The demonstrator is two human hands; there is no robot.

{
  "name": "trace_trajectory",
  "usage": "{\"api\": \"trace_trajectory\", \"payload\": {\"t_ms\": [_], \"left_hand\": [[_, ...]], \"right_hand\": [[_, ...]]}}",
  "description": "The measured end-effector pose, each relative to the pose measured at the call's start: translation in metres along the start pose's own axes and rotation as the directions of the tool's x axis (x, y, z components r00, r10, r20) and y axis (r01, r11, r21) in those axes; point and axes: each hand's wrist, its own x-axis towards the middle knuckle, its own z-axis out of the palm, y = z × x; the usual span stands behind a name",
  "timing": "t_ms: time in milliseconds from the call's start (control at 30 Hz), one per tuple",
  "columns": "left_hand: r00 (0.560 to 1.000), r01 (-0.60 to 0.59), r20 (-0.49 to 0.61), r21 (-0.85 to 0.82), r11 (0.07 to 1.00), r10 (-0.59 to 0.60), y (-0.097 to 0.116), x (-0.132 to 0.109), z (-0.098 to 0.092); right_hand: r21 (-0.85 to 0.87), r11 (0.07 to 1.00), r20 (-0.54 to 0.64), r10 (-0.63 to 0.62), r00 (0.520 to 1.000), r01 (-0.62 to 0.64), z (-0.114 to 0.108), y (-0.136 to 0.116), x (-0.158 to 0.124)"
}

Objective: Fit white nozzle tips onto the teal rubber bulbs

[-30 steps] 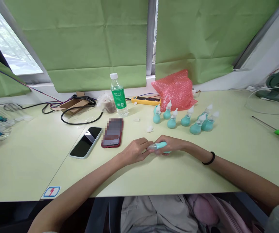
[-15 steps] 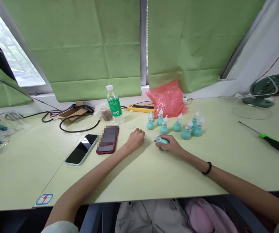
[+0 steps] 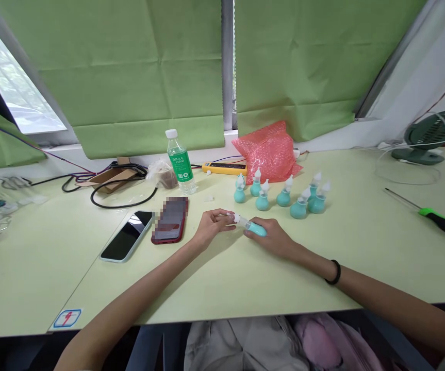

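My right hand (image 3: 275, 237) is wrapped round a teal nasal aspirator bulb (image 3: 257, 229), which lies tilted with its clear neck toward the left. Between the fingertips of my left hand (image 3: 211, 226) is a small translucent nozzle tip (image 3: 237, 218), right at the neck of the bulb. Whether the two parts are joined or only touching, I cannot tell. Beyond my hands stand several upright teal aspirators (image 3: 262, 202) with clear pointed tips. A small clear piece (image 3: 209, 198) lies on the table past my left hand.
A red bubble-wrap bag (image 3: 270, 152), a yellow device (image 3: 224, 168) and a water bottle (image 3: 181, 165) stand at the back. Left are two phones (image 3: 127, 238), a black cable (image 3: 102, 206) and an open cardboard box (image 3: 116, 178). Right lie a screwdriver (image 3: 441, 221) and a small fan (image 3: 431, 136).
My left hand has turned and brought the nozzle tip rightward to the bulb's neck. My right hand still holds the bulb, now with its neck pointing toward the left hand.
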Motion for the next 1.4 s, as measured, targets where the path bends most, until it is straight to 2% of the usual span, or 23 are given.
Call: {"api": "trace_trajectory", "payload": {"t_ms": [233,333,500,633,800,933,1033,1100,1167,1233,1267,1333,1400], "left_hand": [[0.999,0.037,-0.007,-0.033,0.999,-0.038,0.000,-0.001,0.000],[0.998,0.049,-0.027,-0.075,0.996,-0.051,-0.001,-0.004,0.004],[0.998,0.056,-0.007,-0.093,0.994,-0.057,-0.001,-0.005,0.007],[0.993,0.113,0.048,-0.029,0.993,-0.111,0.003,-0.006,0.003],[0.986,0.131,0.098,0.048,0.990,-0.135,0.004,-0.007,-0.002],[0.994,0.077,0.066,0.117,0.990,-0.086,0.003,-0.008,0.000],[0.999,0.006,0.047,0.204,0.979,-0.016,0.010,-0.009,0.004],[0.997,-0.052,0.061,0.258,0.965,0.037,0.020,-0.007,0.005],[0.991,-0.127,0.087,0.334,0.934,0.104,0.032,-0.002,0.000],[0.974,-0.226,0.103,0.495,0.839,0.202,0.042,0.008,-0.009],[0.960,-0.263,0.098,0.638,0.724,0.263,0.045,0.014,-0.014],[0.943,-0.220,0.111,0.915,0.339,0.312,0.047,0.026,-0.026],[0.962,-0.139,0.138,0.990,-0.012,0.237,0.042,0.038,-0.035]], "right_hand": [[-0.233,0.971,-0.060,-0.067,0.996,0.051,0.002,0.002,-0.003],[-0.264,0.964,-0.075,-0.068,0.995,0.046,0.003,0.000,-0.004],[-0.091,0.995,-0.015,-0.047,0.999,0.045,-0.004,-0.004,-0.004],[0.078,0.997,0.078,-0.028,0.997,0.022,-0.009,-0.003,-0.003],[0.183,0.983,0.168,-0.044,0.985,0.013,-0.014,-0.001,-0.002],[0.233,0.972,0.205,-0.030,0.978,-0.019,-0.012,-0.001,-0.002],[0.285,0.958,0.226,-0.034,0.974,-0.033,-0.012,-0.005,-0.002],[0.303,0.953,0.189,-0.081,0.979,0.020,-0.017,-0.010,0.000],[0.288,0.952,0.077,-0.127,0.989,0.100,-0.030,-0.015,0.006],[0.245,0.958,-0.092,-0.130,0.987,0.149,-0.052,-0.016,0.019],[0.221,0.963,-0.178,-0.116,0.977,0.154,-0.065,-0.014,0.028],[0.181,0.976,-0.293,-0.066,0.954,0.123,-0.092,-0.006,0.050],[0.155,0.985,-0.287,-0.031,0.958,0.078,-0.116,0.008,0.076]]}}
